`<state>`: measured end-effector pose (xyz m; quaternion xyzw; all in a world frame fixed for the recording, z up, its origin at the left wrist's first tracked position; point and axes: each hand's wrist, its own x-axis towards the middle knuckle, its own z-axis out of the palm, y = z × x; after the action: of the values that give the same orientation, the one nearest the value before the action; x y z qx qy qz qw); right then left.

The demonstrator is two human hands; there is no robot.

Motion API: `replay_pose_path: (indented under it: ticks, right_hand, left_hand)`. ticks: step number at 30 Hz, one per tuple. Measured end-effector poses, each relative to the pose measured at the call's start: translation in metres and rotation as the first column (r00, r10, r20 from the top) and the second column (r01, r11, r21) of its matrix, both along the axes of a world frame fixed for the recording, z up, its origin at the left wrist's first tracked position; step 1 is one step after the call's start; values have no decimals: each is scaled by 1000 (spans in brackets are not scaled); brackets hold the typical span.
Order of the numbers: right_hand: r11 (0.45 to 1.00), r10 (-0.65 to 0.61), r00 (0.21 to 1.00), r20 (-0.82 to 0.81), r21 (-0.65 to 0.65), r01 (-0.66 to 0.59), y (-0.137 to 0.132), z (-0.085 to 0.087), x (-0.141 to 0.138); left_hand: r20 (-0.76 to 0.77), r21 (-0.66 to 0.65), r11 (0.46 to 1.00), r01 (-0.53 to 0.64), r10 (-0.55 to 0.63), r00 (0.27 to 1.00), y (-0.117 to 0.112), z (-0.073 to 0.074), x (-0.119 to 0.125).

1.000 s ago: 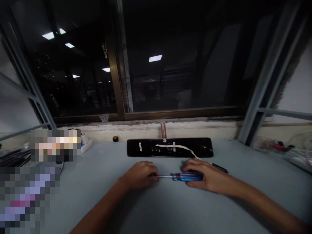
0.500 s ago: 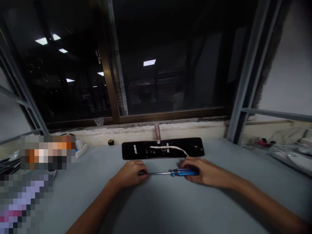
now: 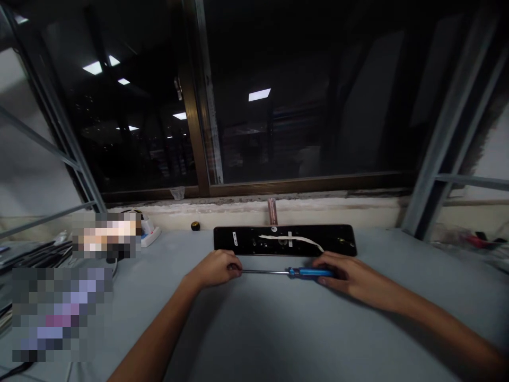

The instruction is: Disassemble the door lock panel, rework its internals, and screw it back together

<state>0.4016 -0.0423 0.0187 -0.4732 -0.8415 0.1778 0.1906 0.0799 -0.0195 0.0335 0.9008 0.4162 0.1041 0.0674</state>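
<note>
A screwdriver with a clear blue handle lies level between my hands, just above or on the grey table; which one I cannot tell. My left hand pinches the tip end of its metal shaft. Around the handle's right end close the fingers of my right hand. Right behind both hands is a long black panel with rounded corners. A white cable runs across the panel and passes behind my right fingers. Small white labels are stuck on its face.
A copper-coloured cylinder stands behind the panel by the wall. Near it is a small black-and-yellow round object. A white power strip, dark cables and blurred items lie at left. Metal posts flank the window.
The whole view has shifted, so the scene sits further right in the picture. Both hands keep their hold on the screwdriver, with the right fingers sitting a little further back on the handle.
</note>
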Motion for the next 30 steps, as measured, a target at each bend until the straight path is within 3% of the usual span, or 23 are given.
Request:
replay_pose_path:
  ticks: [8, 15, 23, 30]
  right_hand:
    - [999, -22, 999, 40, 36, 21, 6, -5, 4]
    - [996, -81, 992, 93, 48, 77, 8, -8, 9]
    - [998, -52, 998, 42, 40, 50, 7, -7, 8]
    - [992, -127, 989, -74, -27, 126, 7, -9, 6]
  left_hand:
    - [12, 10, 997, -71, 71, 997, 6, -3, -10]
    - [1, -58, 997, -45, 46, 999, 8, 1, -18]
    - [1, 62, 990, -129, 130, 992, 10, -15, -10]
    - [26, 100, 979, -179, 177, 984, 10, -20, -8]
